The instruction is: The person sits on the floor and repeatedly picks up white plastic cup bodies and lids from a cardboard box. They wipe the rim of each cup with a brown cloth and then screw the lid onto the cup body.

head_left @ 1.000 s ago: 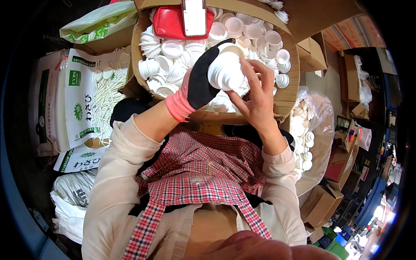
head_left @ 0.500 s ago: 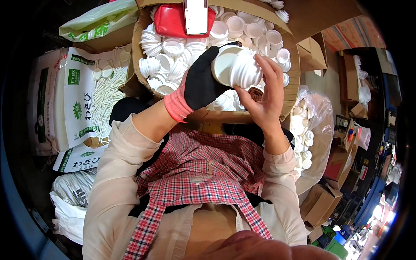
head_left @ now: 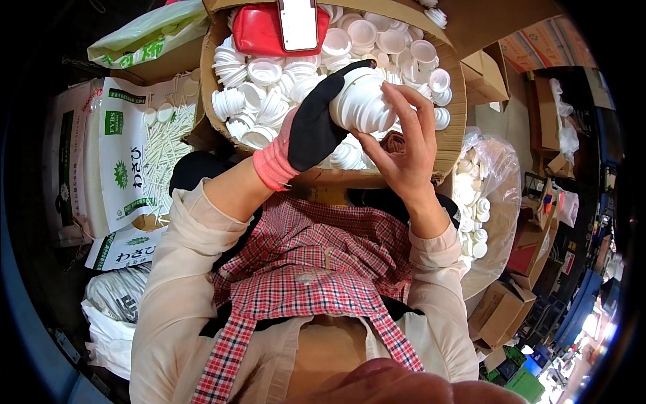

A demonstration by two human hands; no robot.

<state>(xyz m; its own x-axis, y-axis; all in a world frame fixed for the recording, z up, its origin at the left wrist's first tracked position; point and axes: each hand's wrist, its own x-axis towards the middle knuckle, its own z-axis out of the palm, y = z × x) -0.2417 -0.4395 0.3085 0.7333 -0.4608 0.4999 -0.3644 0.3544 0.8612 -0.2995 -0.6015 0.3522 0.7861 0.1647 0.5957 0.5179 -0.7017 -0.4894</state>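
Note:
Over the near part of a cardboard box, my left hand (head_left: 317,124), in a black glove with a coral cuff, is wrapped round a stack of white plastic lids (head_left: 363,102). The bare fingers of my right hand (head_left: 410,145) curve against the right end of that same stack, thumb below and fingertips above. The stack lies tilted between both hands, its rims facing sideways. Below it, the box holds many loose white lids (head_left: 266,71), some nested in short stacks. Part of a brown coiled thing (head_left: 393,142) shows behind my right hand.
A red pouch (head_left: 256,30) and a phone (head_left: 298,27) rest on the lids at the far side of the box (head_left: 454,121). At the left, thin white sticks (head_left: 165,145) fill a printed sack (head_left: 121,155). A clear plastic bag (head_left: 498,202) with white pieces stands right.
The lid now sits against the stack, where a gap showed between them before. My right hand has shifted slightly left, and the stack has moved a little with it.

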